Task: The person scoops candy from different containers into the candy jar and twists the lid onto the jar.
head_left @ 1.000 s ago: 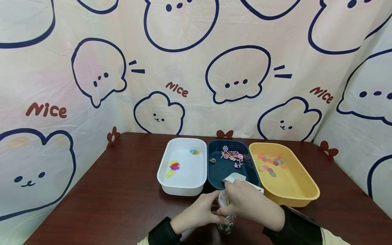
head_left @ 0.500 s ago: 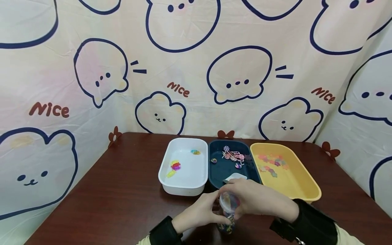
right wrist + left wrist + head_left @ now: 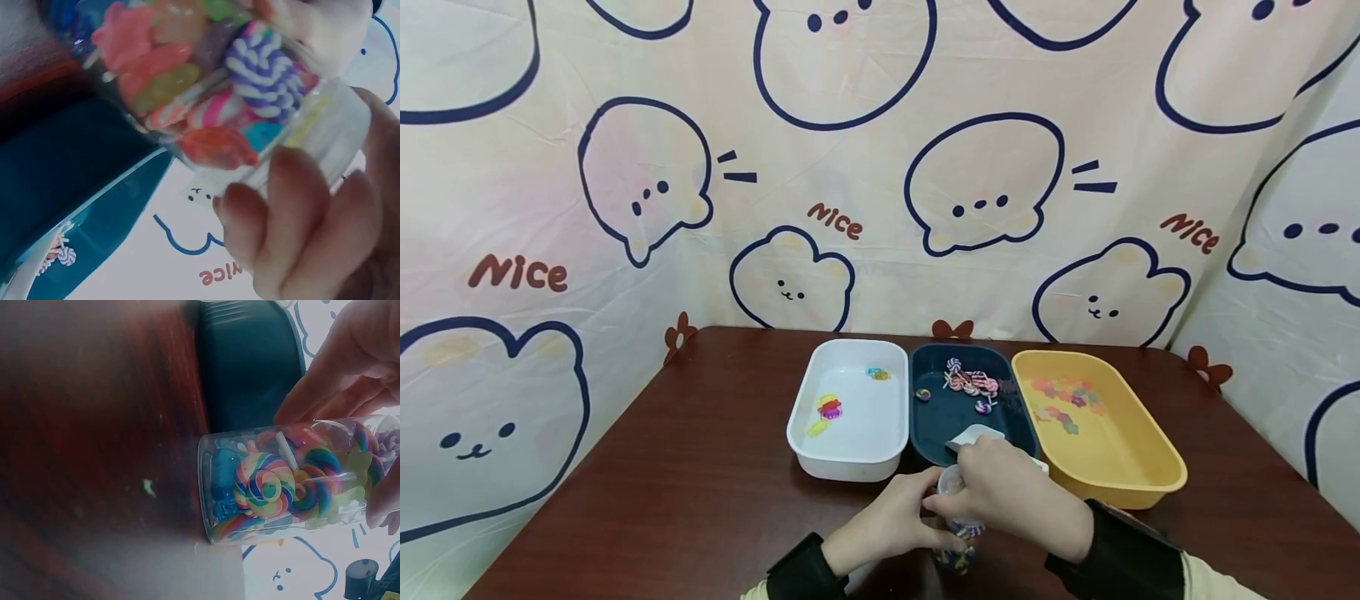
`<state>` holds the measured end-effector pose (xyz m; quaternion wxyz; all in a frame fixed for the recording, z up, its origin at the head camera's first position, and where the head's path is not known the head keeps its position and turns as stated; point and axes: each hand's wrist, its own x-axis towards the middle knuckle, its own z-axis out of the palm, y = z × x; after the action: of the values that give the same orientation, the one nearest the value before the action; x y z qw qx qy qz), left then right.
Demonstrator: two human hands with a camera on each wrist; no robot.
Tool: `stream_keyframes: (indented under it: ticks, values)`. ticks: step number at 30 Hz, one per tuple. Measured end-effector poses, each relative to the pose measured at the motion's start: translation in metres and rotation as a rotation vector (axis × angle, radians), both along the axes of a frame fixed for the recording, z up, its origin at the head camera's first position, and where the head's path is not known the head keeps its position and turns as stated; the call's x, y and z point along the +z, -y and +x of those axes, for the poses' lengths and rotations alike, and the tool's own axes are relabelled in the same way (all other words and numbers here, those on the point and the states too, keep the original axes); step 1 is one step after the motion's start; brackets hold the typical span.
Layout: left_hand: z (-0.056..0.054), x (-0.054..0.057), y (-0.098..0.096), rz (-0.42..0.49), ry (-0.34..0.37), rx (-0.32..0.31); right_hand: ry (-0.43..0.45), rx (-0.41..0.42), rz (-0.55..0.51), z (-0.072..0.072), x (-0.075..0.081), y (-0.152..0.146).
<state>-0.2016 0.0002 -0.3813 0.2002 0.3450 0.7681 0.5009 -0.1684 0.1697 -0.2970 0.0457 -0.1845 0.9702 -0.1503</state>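
Note:
A clear plastic jar (image 3: 955, 557) full of small colourful candy-like pieces stands upright on the table in the head view. My left hand (image 3: 883, 525) grips its side, thumb and fingers around the wall. My right hand (image 3: 1015, 496) holds the whitish translucent lid (image 3: 340, 125) at the jar's top, fingers and thumb curled round its rim. Through the wall, the left wrist view shows swirled lollipop shapes (image 3: 264, 486) and a blue piece (image 3: 224, 481). The lid sits on the jar in the right wrist view. In the head view my right hand partly hides the lid.
Behind the hands are a white tray (image 3: 848, 450) with several bright pieces, a navy tray (image 3: 934, 429) with small lollipops, and a yellow tray (image 3: 1123, 454) with pale star-like pieces. A white scoop-like tool (image 3: 976, 433) lies across the navy tray's front edge.
My right hand turned on the lid, wrist swinging out to the right half a second ago and now back near its earlier pose. The left hand and the jar stay almost in place.

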Motion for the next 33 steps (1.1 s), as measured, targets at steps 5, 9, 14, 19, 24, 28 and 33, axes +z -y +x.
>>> stream_keyframes:
  ticks: [5,9,14,19,24,28,33]
  values:
    - [-0.015,-0.025,-0.003,-0.005,-0.054,-0.045,0.178,0.068,0.023,-0.004,0.009,-0.011]
    - [-0.036,-0.065,-0.009,0.001,-0.037,-0.058,0.259,0.264,-0.019,-0.008,0.014,-0.025]
    - [-0.038,-0.07,-0.011,-0.01,-0.057,-0.029,0.143,0.241,-0.019,-0.007,0.007,-0.021]
    - [-0.018,-0.032,-0.005,-0.046,-0.082,0.015,-0.015,-0.008,0.098,-0.001,-0.006,-0.002]
    - [-0.001,-0.001,-0.002,-0.006,-0.021,0.042,-0.088,-0.106,0.259,0.004,-0.008,0.003]
    - [-0.01,-0.017,-0.005,-0.018,-0.034,0.012,-0.043,-0.051,0.235,0.001,0.006,-0.008]
    - [-0.038,-0.07,-0.011,-0.015,-0.064,-0.023,0.064,0.295,0.102,0.0,0.014,-0.028]
